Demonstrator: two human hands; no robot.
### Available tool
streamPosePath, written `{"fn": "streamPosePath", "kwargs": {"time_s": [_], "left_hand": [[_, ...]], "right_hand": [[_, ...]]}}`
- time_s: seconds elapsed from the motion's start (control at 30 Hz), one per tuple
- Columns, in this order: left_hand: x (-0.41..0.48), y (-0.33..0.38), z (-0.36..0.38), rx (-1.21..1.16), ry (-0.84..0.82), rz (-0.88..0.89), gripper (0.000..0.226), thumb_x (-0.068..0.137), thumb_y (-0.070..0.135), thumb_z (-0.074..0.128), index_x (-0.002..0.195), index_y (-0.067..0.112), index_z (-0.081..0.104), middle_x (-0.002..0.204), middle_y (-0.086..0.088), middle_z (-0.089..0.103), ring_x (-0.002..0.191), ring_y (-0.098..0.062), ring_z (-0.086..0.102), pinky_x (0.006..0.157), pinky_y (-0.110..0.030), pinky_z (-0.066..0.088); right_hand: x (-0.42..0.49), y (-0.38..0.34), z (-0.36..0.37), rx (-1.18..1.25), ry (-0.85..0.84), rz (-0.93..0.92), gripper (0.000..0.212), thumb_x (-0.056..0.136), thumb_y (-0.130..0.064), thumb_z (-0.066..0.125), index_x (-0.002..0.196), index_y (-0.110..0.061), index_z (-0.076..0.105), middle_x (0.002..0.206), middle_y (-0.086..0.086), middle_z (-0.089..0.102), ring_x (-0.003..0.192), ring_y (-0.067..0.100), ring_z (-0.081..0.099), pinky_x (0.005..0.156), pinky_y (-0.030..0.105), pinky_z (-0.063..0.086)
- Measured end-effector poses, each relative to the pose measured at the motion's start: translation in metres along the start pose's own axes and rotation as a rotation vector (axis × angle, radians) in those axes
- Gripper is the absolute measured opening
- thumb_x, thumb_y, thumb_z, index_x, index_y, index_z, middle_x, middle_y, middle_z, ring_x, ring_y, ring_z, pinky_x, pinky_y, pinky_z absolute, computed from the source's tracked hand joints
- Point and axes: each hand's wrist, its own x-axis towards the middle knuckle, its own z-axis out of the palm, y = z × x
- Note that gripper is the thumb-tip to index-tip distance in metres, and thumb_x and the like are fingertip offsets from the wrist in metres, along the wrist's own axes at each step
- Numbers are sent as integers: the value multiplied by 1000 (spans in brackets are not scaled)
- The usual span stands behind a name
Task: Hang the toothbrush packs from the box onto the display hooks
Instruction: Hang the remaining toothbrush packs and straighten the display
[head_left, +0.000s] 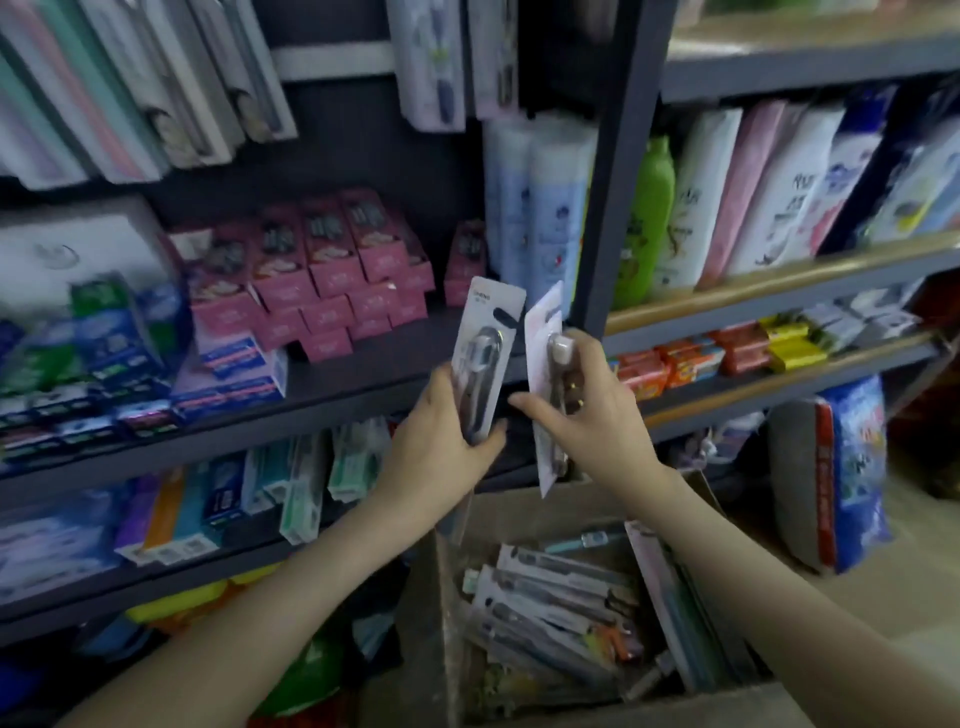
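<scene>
My left hand (441, 441) grips a grey toothbrush pack (485, 338) by its lower half and holds it upright in front of the shelf. Close beside it, my right hand (587, 405) holds a second, pinkish-white toothbrush pack (543, 332), also upright. Below both hands stands an open cardboard box (452, 597) with several more toothbrush packs (550, 613) lying loose inside. Toothbrush packs hanging on display (431, 57) show at the top centre, with more hanging packs (130, 88) at the upper left; the hooks themselves are hidden.
Dark shelves (311, 395) on the left carry pink boxes (322, 270) and toothpaste cartons (104, 353). A dark upright post (618, 171) divides them from shelves with bottles (649, 218) and soap bars. A blue sack (852, 467) stands on the floor at right.
</scene>
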Motion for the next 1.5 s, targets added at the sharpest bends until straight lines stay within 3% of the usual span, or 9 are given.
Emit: {"fn": "streamPosePath", "kwargs": {"time_s": [0.13,0.2,0.33,0.5,0.6,0.77,1.07,1.27,1.5], "left_hand": [[24,12,-68,-2,179,44,48,84,39,66,119,21,39,97,5,57,81,-13,59,57,-26,43],[39,17,-100,15,268,65,52,84,38,66,124,18,38,101,3,59,81,-13,59,54,-21,38],[73,27,-154,65,432,87,78,86,42,64,145,12,24,130,-7,54,103,-24,59,68,-26,43],[109,30,-202,91,562,101,68,87,46,62,133,5,34,112,-14,59,85,-27,59,54,-26,35],[125,27,-221,102,593,115,71,88,44,61,138,5,30,106,-11,58,74,-23,53,47,-23,31],[152,16,-239,110,590,134,66,88,44,60,136,9,29,97,-1,57,73,-18,55,50,-30,39],[190,-5,-240,106,551,239,71,90,44,56,143,11,22,118,-4,56,78,-14,52,48,-19,31],[207,-4,-221,72,508,279,80,93,46,53,151,10,11,142,-6,44,114,-21,56,65,-21,40],[215,0,-206,43,515,296,81,92,46,55,150,9,12,137,-9,49,100,-22,63,60,-22,42]], "right_hand": [[44,-62,0,79,82,-110,67,81,-44,70,135,-23,37,123,-5,55,107,11,55,76,22,43],[70,-92,2,140,132,-157,65,82,-41,70,135,-21,39,127,-6,53,112,7,50,81,16,39],[120,-140,2,194,205,-224,55,83,-42,69,128,-22,45,112,-8,53,99,2,50,77,15,39],[175,-167,-6,193,312,-221,57,83,-37,71,129,-21,41,107,-17,52,97,6,51,75,17,40],[206,-165,-10,146,361,-197,53,84,-34,71,128,-19,45,109,-16,52,105,9,52,81,18,43],[258,-160,-13,-172,383,-166,59,84,-35,69,131,-12,43,126,9,54,116,29,49,92,44,46],[307,-162,-10,-159,512,-54,61,87,-34,66,134,-7,38,129,13,50,119,30,47,89,43,48],[305,-156,-14,-70,592,-43,58,88,-30,65,136,-9,40,132,9,48,122,26,45,97,39,43],[293,-146,-9,-43,515,-99,58,84,-21,70,135,-12,44,129,4,49,122,19,45,100,31,39]]}}
